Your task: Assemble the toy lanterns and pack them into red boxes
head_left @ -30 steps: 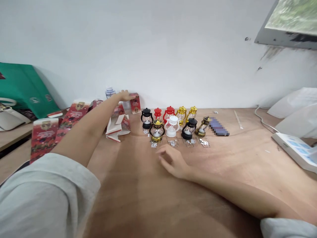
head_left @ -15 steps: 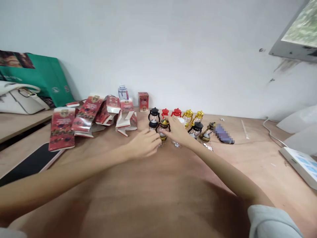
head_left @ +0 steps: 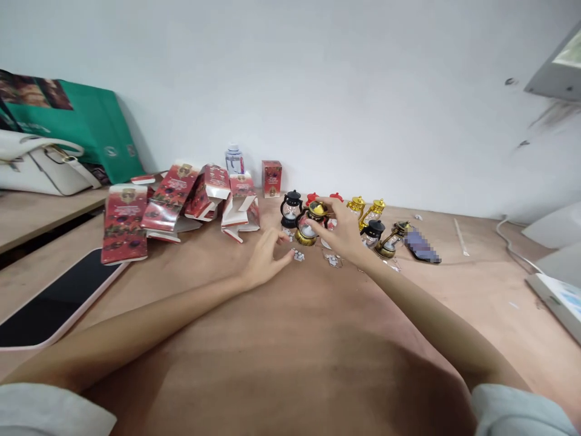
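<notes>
My right hand [head_left: 344,231] grips a small bronze lantern [head_left: 305,236] by its upper part, thumb in front and fingers behind. The lantern tilts slightly; I cannot tell whether its base touches the table. My left hand [head_left: 265,260] is just left of it, thumb and fingers apart, holding nothing. Small silvery-white pieces [head_left: 298,255] lie by my left thumb, and more tags [head_left: 333,260] lie under my right hand. A black lantern [head_left: 291,209] stands behind. Red lanterns [head_left: 311,198] are partly hidden by my right hand. Gold lanterns [head_left: 374,211], another black lantern [head_left: 373,233] and another bronze lantern [head_left: 393,241] are to the right.
Opened red boxes [head_left: 124,224] lie in a pile at left, with a phone [head_left: 59,297] in front. A bottle [head_left: 234,160] and an upright red box [head_left: 272,180] stand by the wall. A partly blurred purple object [head_left: 422,245] and a white power strip [head_left: 556,303] are at right.
My left hand has drawn back from the bronze lantern and its fingers have spread. My right hand has closed on that lantern and tilted it. The whole view has shifted slightly.
</notes>
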The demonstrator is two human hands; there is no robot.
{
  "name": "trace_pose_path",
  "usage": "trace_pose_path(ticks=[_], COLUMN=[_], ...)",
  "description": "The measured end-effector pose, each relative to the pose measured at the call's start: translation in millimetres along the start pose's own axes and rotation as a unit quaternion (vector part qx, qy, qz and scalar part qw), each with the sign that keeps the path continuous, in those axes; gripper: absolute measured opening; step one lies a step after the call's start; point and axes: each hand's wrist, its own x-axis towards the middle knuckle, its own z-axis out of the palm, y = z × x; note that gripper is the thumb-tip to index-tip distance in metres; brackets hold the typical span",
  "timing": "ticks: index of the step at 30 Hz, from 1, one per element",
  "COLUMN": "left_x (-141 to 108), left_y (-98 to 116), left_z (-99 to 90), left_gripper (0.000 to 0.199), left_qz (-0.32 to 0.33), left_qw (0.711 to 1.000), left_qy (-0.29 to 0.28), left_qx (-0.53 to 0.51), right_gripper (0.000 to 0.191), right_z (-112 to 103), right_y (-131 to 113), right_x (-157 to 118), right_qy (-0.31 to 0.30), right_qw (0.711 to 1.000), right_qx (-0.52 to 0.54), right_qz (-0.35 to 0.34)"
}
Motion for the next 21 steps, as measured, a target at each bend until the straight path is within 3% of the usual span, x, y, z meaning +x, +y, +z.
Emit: trace_pose_path(ticks=[4,9,15,18,21], left_x=[1.2,4.1,-10.6,-22.3,-24.8], left_y=[-3.6,-2.4,18.4,33.1,36.5], left_z=[2.4,1.6,-1.0,-4.4,-9.9], left_gripper=[0.029,0.053,0.063,0.052,0.05], left_qz=[-0.032,-0.035,-0.043,-0.106,-0.249], left_qw=[0.999,0.997,0.969,0.938,0.887], left_qy=[-0.006,-0.021,-0.087,-0.132,-0.073], left_qx=[-0.035,-0.069,-0.227,-0.302,-0.381], right_gripper=[0.034,0.037,0.041,0.044,0.041], right_z=[1.1,1.3,-7.0,-10.8,-12.9], right_y=[-2.1,-4.1,-36.9,-51.9,-49.6], right_x=[-6.5,-14.9,-30.9,-49.1,-65.7], right_qy=[-0.043,-0.021,-0.072,-0.126,-0.116], right_qw=[0.999,0.99,0.962,0.948,0.953], right_qx=[0.009,0.098,0.229,0.27,0.271], right_qz=[0.032,0.1,0.129,0.114,0.073])
